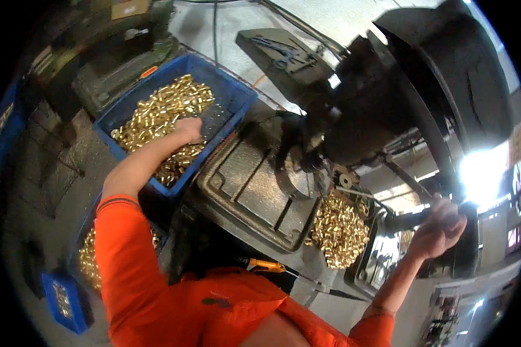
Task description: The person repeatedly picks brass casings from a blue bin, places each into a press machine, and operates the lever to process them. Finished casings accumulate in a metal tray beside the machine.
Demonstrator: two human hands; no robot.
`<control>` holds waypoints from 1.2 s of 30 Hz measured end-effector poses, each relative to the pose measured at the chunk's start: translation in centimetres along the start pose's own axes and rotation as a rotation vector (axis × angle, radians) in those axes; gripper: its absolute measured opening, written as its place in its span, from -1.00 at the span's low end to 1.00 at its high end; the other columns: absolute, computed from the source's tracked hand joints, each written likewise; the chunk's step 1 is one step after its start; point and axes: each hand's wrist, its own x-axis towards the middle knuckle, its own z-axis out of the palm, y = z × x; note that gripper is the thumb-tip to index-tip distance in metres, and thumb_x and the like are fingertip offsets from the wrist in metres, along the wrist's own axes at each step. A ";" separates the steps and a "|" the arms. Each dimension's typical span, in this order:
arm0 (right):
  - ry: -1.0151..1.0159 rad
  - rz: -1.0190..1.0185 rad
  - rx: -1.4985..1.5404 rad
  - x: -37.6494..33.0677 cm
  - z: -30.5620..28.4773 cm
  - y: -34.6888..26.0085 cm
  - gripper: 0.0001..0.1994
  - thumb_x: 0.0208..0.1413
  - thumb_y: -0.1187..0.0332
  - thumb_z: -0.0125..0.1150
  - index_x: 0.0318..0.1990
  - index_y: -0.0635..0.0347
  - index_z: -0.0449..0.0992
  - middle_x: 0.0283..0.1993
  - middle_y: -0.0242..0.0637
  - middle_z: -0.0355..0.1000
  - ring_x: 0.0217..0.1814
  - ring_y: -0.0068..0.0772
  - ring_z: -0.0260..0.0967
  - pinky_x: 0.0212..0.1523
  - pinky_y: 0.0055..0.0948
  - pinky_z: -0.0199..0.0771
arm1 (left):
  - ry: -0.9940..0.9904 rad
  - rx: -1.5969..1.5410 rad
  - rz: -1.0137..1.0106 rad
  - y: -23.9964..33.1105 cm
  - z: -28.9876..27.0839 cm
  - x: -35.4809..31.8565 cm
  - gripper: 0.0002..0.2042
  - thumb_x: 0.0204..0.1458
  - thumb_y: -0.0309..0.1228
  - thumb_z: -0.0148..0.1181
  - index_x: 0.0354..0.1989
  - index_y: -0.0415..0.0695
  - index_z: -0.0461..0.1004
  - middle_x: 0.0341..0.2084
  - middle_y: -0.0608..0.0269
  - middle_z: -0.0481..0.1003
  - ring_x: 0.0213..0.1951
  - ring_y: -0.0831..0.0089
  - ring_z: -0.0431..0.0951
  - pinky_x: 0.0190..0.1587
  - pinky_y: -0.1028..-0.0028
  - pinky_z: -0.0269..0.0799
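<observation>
Head view, left hand: the left hand [189, 130] reaches into the blue bin over the brass pieces, fingers curled in; whether one is pinched there I cannot tell.
Blue bin: the blue bin [248, 97] stands at the person's left, its far right corner bare.
Brass pieces: the short, shiny brass pieces [171, 104] lie piled along the bin's left side and beneath the forearm.
Right hand: the right hand [437, 232] is raised at the far right, closed around the outer end of the lever; it is slightly blurred.
Lever: the dark lever [405, 176] runs down and outward from the machine [364, 110].
Machine bed: the slotted metal bed [243, 179] sits between the bin and a second brass heap [340, 231].
Tool: an orange-handled screwdriver [265, 265] lies near the person's torso.
Lower left: more brass [90, 260] shows beside the orange sleeve [127, 254], near a small blue box [47, 289].
</observation>
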 end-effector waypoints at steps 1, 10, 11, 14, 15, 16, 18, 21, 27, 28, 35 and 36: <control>-0.009 0.007 0.021 0.0 0.0 0.0 -0.59 -0.21 0.21 0.34 -0.51 0.03 0.11 -0.53 -0.36 0.13 -0.40 -0.33 0.13 -0.09 -0.13 0.15 | 0.008 -0.064 -0.030 0.1 -0.5 -0.4 -0.69 -0.31 -0.29 0.23 -0.33 -0.14 0.52 -0.31 0.03 0.50 -0.19 0.18 0.51 -0.19 0.29 0.43; -0.086 -0.067 0.063 0.1 -1.1 0.6 -0.68 -0.15 0.33 0.24 -0.48 0.07 0.12 -0.53 -0.29 0.14 -0.39 -0.20 0.23 -0.08 0.00 0.20 | 0.112 -1.076 0.180 2.9 -7.5 -4.3 -0.78 -0.12 -0.39 0.07 -0.34 -0.22 0.53 -0.55 0.28 0.49 -0.61 0.63 0.37 -0.56 0.62 0.30; -0.095 -0.078 0.075 0.1 -1.0 0.6 -0.69 -0.14 0.34 0.22 -0.48 0.08 0.12 -0.53 -0.29 0.14 -0.39 -0.20 0.23 -0.07 0.00 0.20 | 0.092 -1.120 0.276 4.6 -8.8 -5.9 -0.77 -0.12 -0.39 0.05 -0.33 -0.24 0.52 -0.54 0.28 0.49 -0.62 0.62 0.37 -0.55 0.62 0.29; -0.085 -0.081 0.090 0.2 -0.8 0.7 -0.71 -0.15 0.36 0.19 -0.48 0.09 0.11 -0.54 -0.29 0.14 -0.39 -0.19 0.24 -0.06 0.00 0.20 | 0.014 -1.184 0.459 9.6 -9.5 -10.1 -0.77 -0.10 -0.41 0.04 -0.31 -0.28 0.51 -0.52 0.24 0.48 -0.62 0.62 0.38 -0.53 0.63 0.31; -0.076 -0.080 0.093 0.3 -0.7 0.7 -0.72 -0.16 0.37 0.18 -0.48 0.09 0.11 -0.55 -0.28 0.14 -0.39 -0.18 0.24 -0.06 0.00 0.20 | -0.061 -1.250 0.477 10.9 -8.6 -10.9 -0.78 -0.10 -0.41 0.09 -0.30 -0.28 0.50 -0.52 0.24 0.48 -0.59 0.61 0.41 -0.50 0.64 0.32; -0.062 -0.078 0.109 0.3 -0.8 0.8 -0.76 -0.25 0.47 0.09 -0.48 0.11 0.10 -0.55 -0.26 0.15 -0.40 -0.17 0.24 -0.05 0.02 0.21 | -0.146 -1.324 0.500 12.3 -7.2 -10.9 -0.77 -0.11 -0.42 0.16 -0.29 -0.29 0.48 -0.54 0.26 0.48 -0.59 0.59 0.43 -0.50 0.64 0.33; -0.048 -0.059 0.095 0.3 -1.0 0.8 -0.78 -0.35 0.54 -0.04 -0.49 0.12 0.10 -0.55 -0.24 0.15 -0.40 -0.16 0.25 -0.05 0.03 0.21 | -0.250 -1.402 0.512 15.1 -4.8 -11.1 -0.80 -0.09 -0.43 0.19 -0.32 -0.27 0.41 -0.58 0.25 0.46 -0.64 0.60 0.40 -0.57 0.63 0.30; -0.037 -0.054 0.091 0.6 -0.7 0.4 -0.73 -0.52 0.62 -0.25 -0.50 0.14 0.09 -0.56 -0.22 0.14 -0.41 -0.12 0.25 -0.05 0.04 0.22 | -0.283 -1.489 0.398 17.4 -0.2 -9.0 -0.77 -0.10 -0.43 0.22 -0.33 -0.28 0.36 -0.63 0.23 0.45 -0.69 0.61 0.39 -0.66 0.61 0.24; -0.010 -0.045 0.053 0.8 -0.4 0.4 -0.73 -0.54 0.64 -0.28 -0.52 0.14 0.07 -0.59 -0.21 0.13 -0.45 -0.12 0.24 -0.06 0.04 0.23 | -0.347 -1.585 0.359 18.4 1.5 -6.6 -0.69 -0.09 -0.44 0.24 -0.25 -0.30 0.29 -0.60 0.12 0.47 -0.67 0.51 0.41 -0.63 0.60 0.30; 0.003 -0.061 0.046 0.6 -0.3 0.4 -0.75 -0.50 0.64 -0.25 -0.52 0.14 0.06 -0.60 -0.22 0.13 -0.46 -0.13 0.24 -0.07 0.04 0.24 | -0.358 -1.561 0.359 18.3 1.3 -6.4 -0.69 -0.09 -0.44 0.24 -0.25 -0.31 0.28 -0.60 0.11 0.47 -0.67 0.51 0.41 -0.63 0.59 0.30; -0.036 -0.236 -0.088 -6.5 1.6 0.2 -0.74 -0.13 0.49 0.06 -0.55 0.06 0.04 -0.62 -0.34 0.10 -0.49 -0.27 0.21 -0.14 -0.01 0.25 | -0.380 -1.561 0.339 18.3 1.7 -5.9 -0.68 -0.11 -0.47 0.25 -0.26 -0.32 0.24 -0.59 0.06 0.48 -0.68 0.51 0.39 -0.63 0.54 0.28; 0.019 -0.250 -0.135 -7.6 2.2 0.3 -0.72 -0.10 0.41 0.12 -0.55 0.06 0.06 -0.61 -0.37 0.11 -0.49 -0.28 0.20 -0.15 -0.02 0.23 | -0.383 -1.571 0.346 18.4 2.0 -5.8 -0.68 -0.11 -0.47 0.24 -0.27 -0.32 0.24 -0.59 0.07 0.48 -0.69 0.52 0.39 -0.63 0.54 0.28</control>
